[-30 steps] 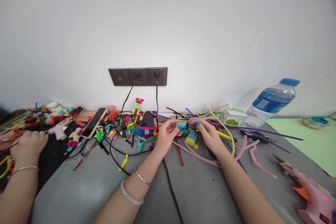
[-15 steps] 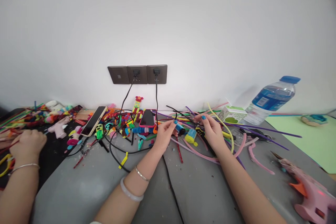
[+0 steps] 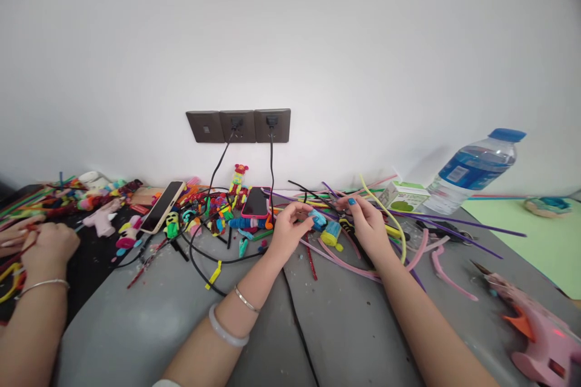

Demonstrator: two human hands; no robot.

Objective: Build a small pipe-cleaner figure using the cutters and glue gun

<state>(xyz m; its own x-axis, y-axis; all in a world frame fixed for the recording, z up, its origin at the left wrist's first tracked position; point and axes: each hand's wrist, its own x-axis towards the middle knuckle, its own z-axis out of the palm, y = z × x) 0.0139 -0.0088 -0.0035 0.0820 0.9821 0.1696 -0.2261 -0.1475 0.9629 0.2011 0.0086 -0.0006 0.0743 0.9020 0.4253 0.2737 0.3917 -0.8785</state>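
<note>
My left hand is closed, its fingertips at a small blue fuzzy pipe-cleaner piece that it appears to pinch. Just to the right, a blue and yellow pipe-cleaner figure part lies on the table. My right hand is pinched, thumb against fingers; whatever lies between them is too small to make out. Partly under that hand is a tool with black and yellow handles. Pink pipe cleaners curve below it, and a yellow one arches behind my right hand.
A pink glue gun lies at the right, near a tilted water bottle and a green-white box. Phones, small pipe-cleaner figures and black cables clutter the left and middle. Another person's hand works at far left.
My left hand has turned the small piece, so its blue side now shows instead of its dark end. My right hand stays nearly in place, still pinched. The other person's hands have shifted slightly.
</note>
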